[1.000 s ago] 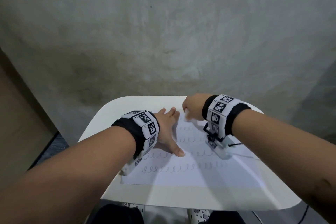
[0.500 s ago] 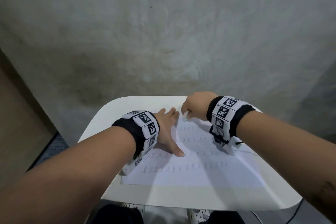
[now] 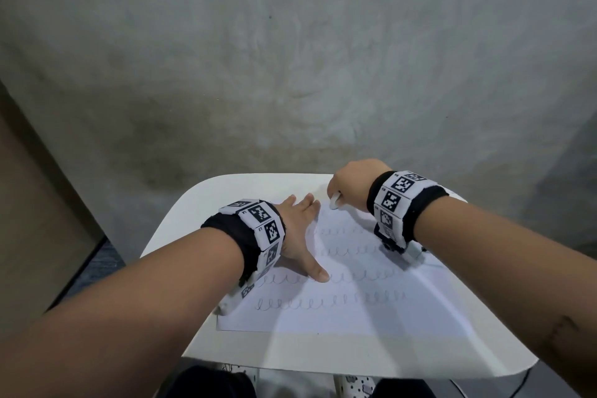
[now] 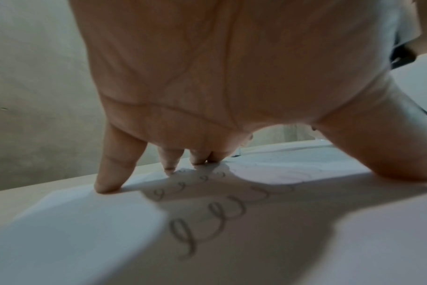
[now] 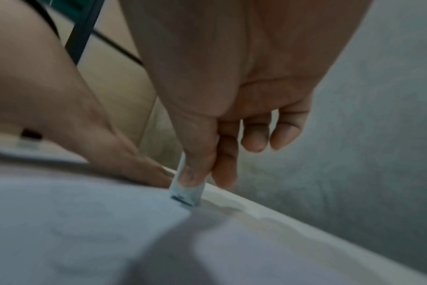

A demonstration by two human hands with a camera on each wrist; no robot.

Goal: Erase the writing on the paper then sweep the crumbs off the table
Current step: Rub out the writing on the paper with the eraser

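A white sheet of paper (image 3: 339,313) with rows of pencilled loops (image 3: 326,302) lies on the small white table (image 3: 200,207). My left hand (image 3: 302,233) lies flat on the paper's left part, fingers spread and pressing it down; the left wrist view shows the fingertips (image 4: 107,185) on the sheet (image 4: 73,221). My right hand (image 3: 352,182) pinches a small white eraser (image 3: 335,200) between thumb and fingers. The eraser (image 5: 187,194) has its dark-smudged end on the paper (image 5: 73,221) near the far edge.
A grey concrete wall (image 3: 290,58) rises just behind the table. A brown panel (image 3: 29,220) stands at the left. The table's far rim (image 5: 244,204) runs close behind the eraser. A thin cable (image 3: 429,263) trails from the right wristband over the paper.
My right hand with the eraser has shifted slightly to the right and away along the paper's far edge. The left hand has stayed pressed in place.
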